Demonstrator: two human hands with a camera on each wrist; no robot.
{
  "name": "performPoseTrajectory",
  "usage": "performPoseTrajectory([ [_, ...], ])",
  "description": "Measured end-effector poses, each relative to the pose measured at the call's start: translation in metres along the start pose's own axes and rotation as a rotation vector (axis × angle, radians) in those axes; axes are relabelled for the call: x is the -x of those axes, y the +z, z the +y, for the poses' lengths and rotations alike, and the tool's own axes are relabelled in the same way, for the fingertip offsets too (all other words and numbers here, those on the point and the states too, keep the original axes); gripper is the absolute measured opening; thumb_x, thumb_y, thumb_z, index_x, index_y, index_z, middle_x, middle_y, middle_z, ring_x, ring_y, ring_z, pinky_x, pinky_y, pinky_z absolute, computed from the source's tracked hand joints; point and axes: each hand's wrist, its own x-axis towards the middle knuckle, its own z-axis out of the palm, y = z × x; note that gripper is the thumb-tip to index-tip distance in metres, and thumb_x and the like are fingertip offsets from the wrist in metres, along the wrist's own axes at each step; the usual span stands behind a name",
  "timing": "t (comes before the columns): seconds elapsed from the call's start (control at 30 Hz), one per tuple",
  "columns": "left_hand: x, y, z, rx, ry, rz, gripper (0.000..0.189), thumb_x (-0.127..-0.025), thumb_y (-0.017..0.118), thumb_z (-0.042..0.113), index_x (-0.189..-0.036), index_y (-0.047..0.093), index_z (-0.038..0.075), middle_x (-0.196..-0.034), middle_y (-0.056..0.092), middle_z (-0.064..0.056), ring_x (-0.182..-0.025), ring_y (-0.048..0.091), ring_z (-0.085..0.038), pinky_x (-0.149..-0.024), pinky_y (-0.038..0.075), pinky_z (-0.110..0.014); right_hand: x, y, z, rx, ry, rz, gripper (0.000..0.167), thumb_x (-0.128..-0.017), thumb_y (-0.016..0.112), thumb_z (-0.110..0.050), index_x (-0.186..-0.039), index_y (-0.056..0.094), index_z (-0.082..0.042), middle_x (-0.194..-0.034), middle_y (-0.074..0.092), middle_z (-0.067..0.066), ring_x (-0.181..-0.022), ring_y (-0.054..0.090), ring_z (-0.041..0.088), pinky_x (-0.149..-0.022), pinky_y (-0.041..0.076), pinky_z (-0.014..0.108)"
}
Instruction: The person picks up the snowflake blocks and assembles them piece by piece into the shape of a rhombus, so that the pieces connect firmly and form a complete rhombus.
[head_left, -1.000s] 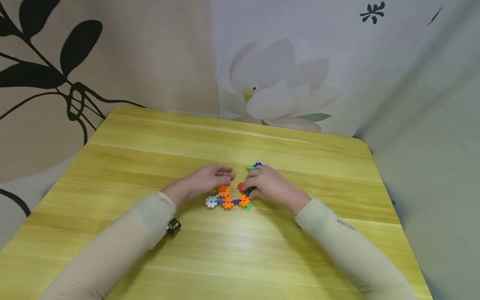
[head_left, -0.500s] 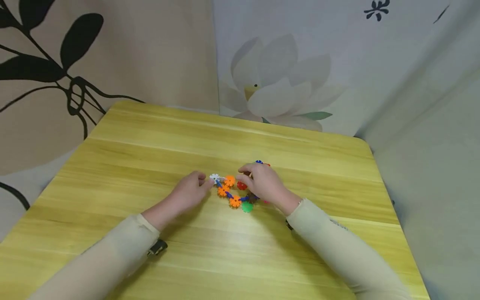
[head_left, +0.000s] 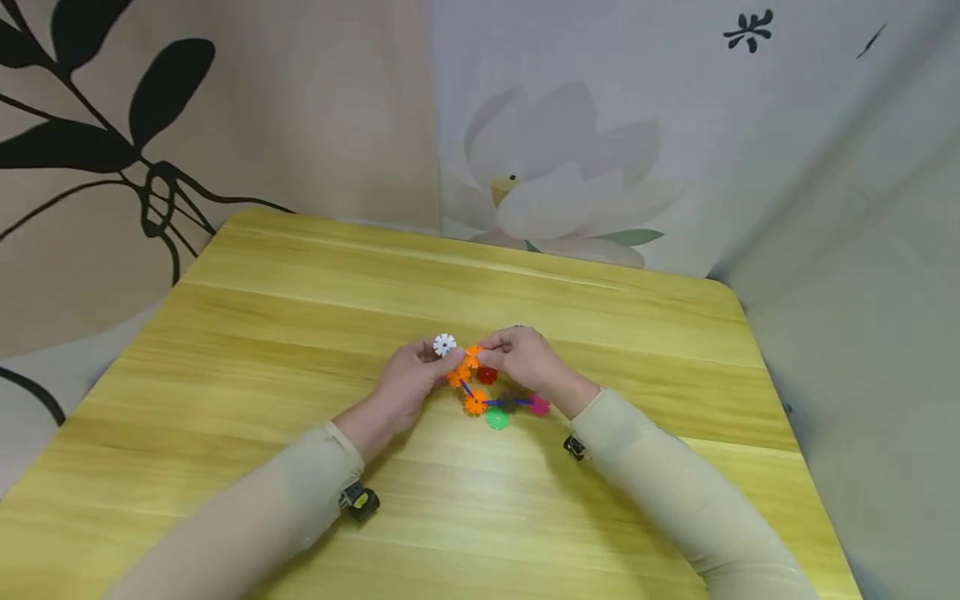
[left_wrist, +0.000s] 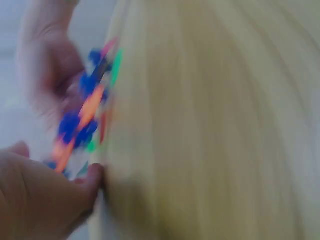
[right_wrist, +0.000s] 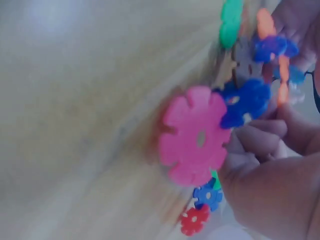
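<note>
A chain of slotted plastic snowflake discs hangs between the hands. My left hand (head_left: 408,379) grips it near the white disc (head_left: 444,344). With thumb and fingertips my right hand (head_left: 528,358) pinches an orange disc (head_left: 473,357) at that end. Below, the chain runs through another orange disc (head_left: 476,403) and a dark brown disc (right_wrist: 247,62). A blue disc (right_wrist: 245,102) links the brown one to a pink disc (right_wrist: 195,137) at the other end. The left wrist view is blurred, and fingers hide part of the chain.
A green disc (head_left: 497,418) and a red disc (head_left: 487,375) are close to the chain. Beyond the right hand lie a small blue disc (right_wrist: 208,195) and another red disc (right_wrist: 195,220). All this is near the middle of the wooden table (head_left: 465,517), with a curtain behind it.
Both hands have come together at the chain's white and orange end, which is raised. The right hand has moved left onto the orange disc; the left hand now holds the chain.
</note>
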Motion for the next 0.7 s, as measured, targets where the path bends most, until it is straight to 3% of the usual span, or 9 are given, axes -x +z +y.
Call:
performPoseTrajectory([
  [0.1, -0.005, 0.017, -0.006, 0.09, 0.041, -0.013, 0.049, -0.105, 0.071, 0.016, -0.147, 0.051, 0.001, -0.134, 0.07, -0.017, -0.117, 0.071, -0.026, -0.102, 0.063, -0.037, 0.003, -0.004, 0.002, -0.093, 0.034, 0.012, 0.028, -0.105, 0.071, -0.027, -0.126, 0.076, -0.01, -0.124, 0.076, 0.008, -0.109, 0.069, 0.021, -0.1, 0.059, 0.041],
  [0.17, -0.008, 0.025, -0.009, 0.136, 0.034, -0.022, 0.041, -0.107, 0.068, 0.017, -0.142, 0.053, 0.002, -0.129, 0.074, -0.017, -0.111, 0.076, -0.027, -0.092, 0.067, -0.036, 0.004, -0.007, 0.002, -0.054, -0.001, 0.02, 0.027, -0.106, 0.069, -0.027, -0.126, 0.076, -0.01, -0.125, 0.077, 0.008, -0.108, 0.069, 0.021, -0.099, 0.059, 0.041],
  [0.33, -0.008, 0.022, -0.01, 0.118, 0.002, 0.021, 0.039, -0.112, 0.057, 0.034, -0.138, 0.053, 0.004, -0.129, 0.072, -0.023, -0.09, 0.08, -0.02, -0.071, 0.067, -0.029, 0.002, -0.006, 0.001, 0.404, -0.242, 0.009, 0.021, -0.105, 0.07, -0.019, -0.123, 0.079, -0.011, -0.122, 0.08, 0.006, -0.113, 0.074, 0.022, -0.101, 0.062, 0.041],
  [0.4, -0.007, 0.018, -0.007, 0.104, -0.004, 0.034, 0.047, -0.113, 0.053, 0.041, -0.144, 0.051, 0.005, -0.134, 0.068, -0.024, -0.087, 0.079, -0.017, -0.069, 0.066, -0.028, 0.0, -0.004, 0.001, 0.564, -0.324, -0.039, 0.022, -0.102, 0.075, -0.018, -0.122, 0.079, -0.012, -0.121, 0.079, 0.004, -0.113, 0.072, 0.022, -0.1, 0.062, 0.04],
  [0.5, -0.006, 0.015, -0.003, 0.099, -0.015, 0.037, 0.058, -0.113, 0.049, 0.049, -0.153, 0.047, 0.007, -0.14, 0.062, -0.022, -0.087, 0.078, -0.017, -0.073, 0.067, -0.031, -0.002, -0.001, 0.001, 0.672, -0.378, -0.104, 0.02, -0.097, 0.081, -0.018, -0.116, 0.08, -0.012, -0.114, 0.077, 0.003, -0.108, 0.069, 0.021, -0.097, 0.061, 0.039],
  [0.7, -0.009, 0.011, 0.001, 0.136, -0.047, 0.039, 0.06, -0.112, 0.049, 0.051, -0.151, 0.048, 0.005, -0.135, 0.063, -0.019, -0.089, 0.079, -0.019, -0.081, 0.069, -0.036, 0.0, 0.002, 0.004, 0.707, -0.309, -0.101, 0.029, -0.094, 0.084, -0.016, -0.121, 0.073, -0.01, -0.113, 0.075, 0.004, -0.108, 0.07, 0.022, -0.096, 0.062, 0.038],
])
